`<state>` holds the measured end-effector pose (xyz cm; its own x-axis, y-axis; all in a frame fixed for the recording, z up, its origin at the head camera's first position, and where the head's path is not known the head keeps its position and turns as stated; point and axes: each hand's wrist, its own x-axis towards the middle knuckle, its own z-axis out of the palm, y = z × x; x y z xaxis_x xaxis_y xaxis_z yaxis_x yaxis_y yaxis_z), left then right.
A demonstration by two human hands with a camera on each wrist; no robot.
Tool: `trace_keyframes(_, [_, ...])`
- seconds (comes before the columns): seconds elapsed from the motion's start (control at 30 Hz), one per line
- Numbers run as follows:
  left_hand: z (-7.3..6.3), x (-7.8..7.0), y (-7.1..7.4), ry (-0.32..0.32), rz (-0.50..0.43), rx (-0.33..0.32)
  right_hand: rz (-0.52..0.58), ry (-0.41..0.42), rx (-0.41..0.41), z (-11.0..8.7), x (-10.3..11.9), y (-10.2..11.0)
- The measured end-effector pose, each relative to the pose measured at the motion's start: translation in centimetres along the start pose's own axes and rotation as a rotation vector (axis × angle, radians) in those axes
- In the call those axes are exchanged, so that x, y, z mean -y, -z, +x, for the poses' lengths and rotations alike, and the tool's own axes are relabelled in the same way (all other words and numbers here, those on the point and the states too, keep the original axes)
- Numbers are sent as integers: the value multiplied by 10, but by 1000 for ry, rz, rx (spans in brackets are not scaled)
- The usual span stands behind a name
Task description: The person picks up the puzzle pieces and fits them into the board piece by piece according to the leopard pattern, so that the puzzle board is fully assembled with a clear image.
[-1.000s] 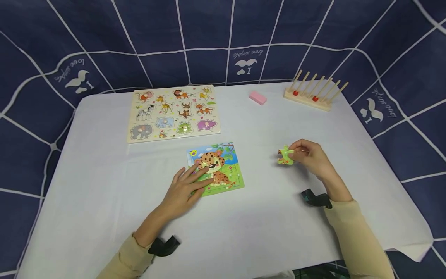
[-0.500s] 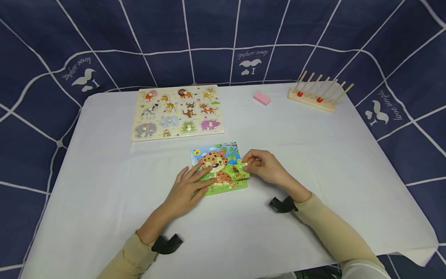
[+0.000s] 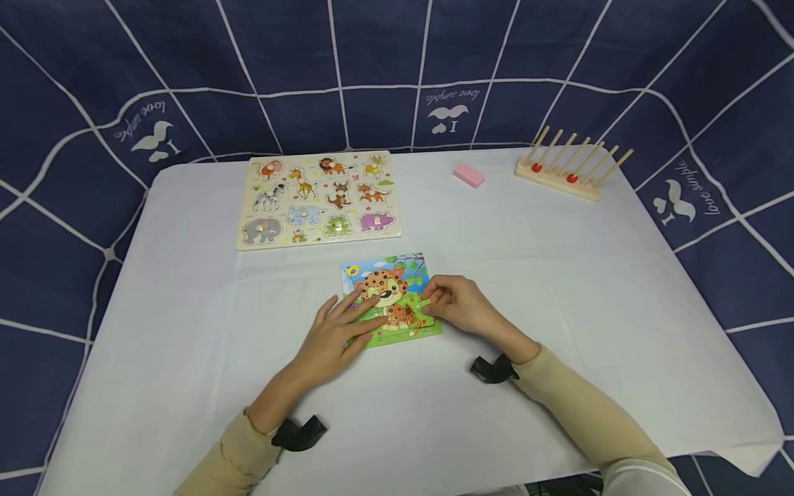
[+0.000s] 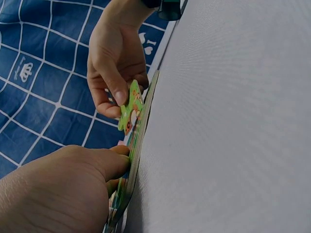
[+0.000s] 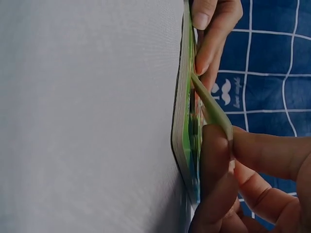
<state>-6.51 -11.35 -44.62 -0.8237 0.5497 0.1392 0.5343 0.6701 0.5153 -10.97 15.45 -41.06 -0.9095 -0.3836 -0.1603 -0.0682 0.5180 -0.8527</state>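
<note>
A square leopard jigsaw puzzle [image 3: 381, 284] lies flat on the table, its picture in blue and green. My left hand [image 3: 340, 337] rests on its left side with fingers spread and straight. My right hand [image 3: 462, 303] pinches a green puzzle piece [image 4: 130, 109] between thumb and fingers over the puzzle's right side. In the right wrist view the puzzle piece [image 5: 214, 107] stands tilted, one edge down near the puzzle's surface and the other raised in the fingers. Part of the puzzle is hidden under my left fingers.
Behind the puzzle lies a wooden animal peg board [image 3: 319, 200]. A pink block [image 3: 468, 175] sits at the back, and to its right stands a wooden rack [image 3: 556, 180] with several upright pegs and two red beads. A white cloth [image 3: 186, 289] covers the table.
My right hand has carried the puzzle piece leftward from the bare cloth to the puzzle's right side, lowering it there in the last half second. My left hand stays on the puzzle.
</note>
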Motion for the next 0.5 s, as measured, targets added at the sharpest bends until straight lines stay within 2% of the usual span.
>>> trace_keyframes(0.27, [0,-1,1,2,-4,0,-139,97,-54,0,-2,-4])
trace_keyframes(0.5, [0,-1,1,7,-6,-1,-196,78,-63,0,0,-6])
